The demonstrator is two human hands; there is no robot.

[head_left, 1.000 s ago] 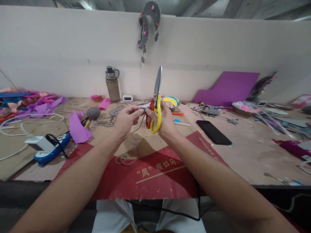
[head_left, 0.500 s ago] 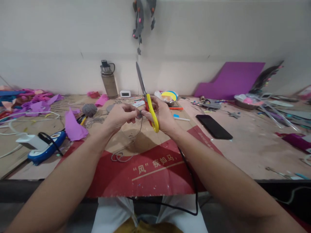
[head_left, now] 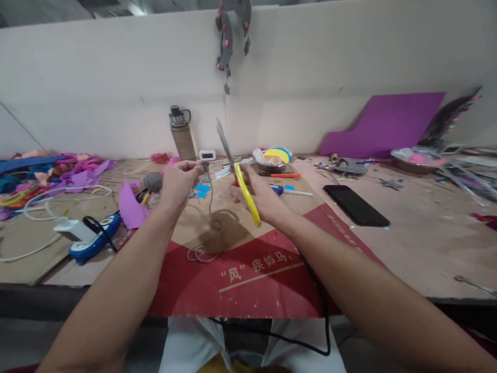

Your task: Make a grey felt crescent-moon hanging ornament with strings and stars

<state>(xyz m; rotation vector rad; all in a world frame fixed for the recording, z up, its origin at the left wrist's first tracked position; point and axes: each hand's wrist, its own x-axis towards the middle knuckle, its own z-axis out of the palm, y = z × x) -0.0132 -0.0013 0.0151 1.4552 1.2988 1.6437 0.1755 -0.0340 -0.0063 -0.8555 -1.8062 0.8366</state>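
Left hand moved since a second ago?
Yes, leftward: the left hand extended right past the small white device in view; now it ends roughly below it.

The left hand (head_left: 179,180) and right hand (head_left: 254,192) have drawn apart, and blue pieces (head_left: 202,191) now show between them.

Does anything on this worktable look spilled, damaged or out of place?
Nothing looks spilled or broken. The coloured scraps at the left look untidy, jumbled in a heap, and grey cord hangs from the left hand, with loops loose on the cardboard.
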